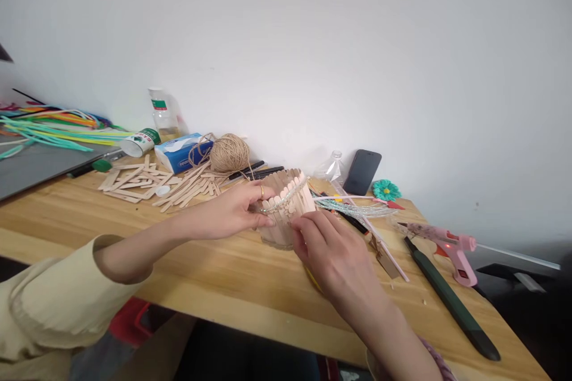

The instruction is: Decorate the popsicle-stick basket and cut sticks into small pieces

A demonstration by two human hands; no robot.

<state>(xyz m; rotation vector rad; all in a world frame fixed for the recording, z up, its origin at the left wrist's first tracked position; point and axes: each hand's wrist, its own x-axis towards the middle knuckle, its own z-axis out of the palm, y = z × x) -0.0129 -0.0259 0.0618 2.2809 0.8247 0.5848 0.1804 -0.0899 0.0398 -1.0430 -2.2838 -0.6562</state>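
Note:
A small cup-shaped holder made of wooden craft sticks is held up over the front of the table. A strip of silvery tinsel runs along it below its rounded upper edge. My left hand, with a ring on one finger, grips the holder from the left, its thumb on the near side and its fingers at the rim. My right hand is closed in a pinch against the near right wall of the holder. Whatever lies between those fingertips is hidden.
Loose craft sticks, a twine ball and a tissue pack lie left. Silvery pipe cleaners, a phone and a turquoise flower are behind right. A pink glue gun and dark green long tool lie right.

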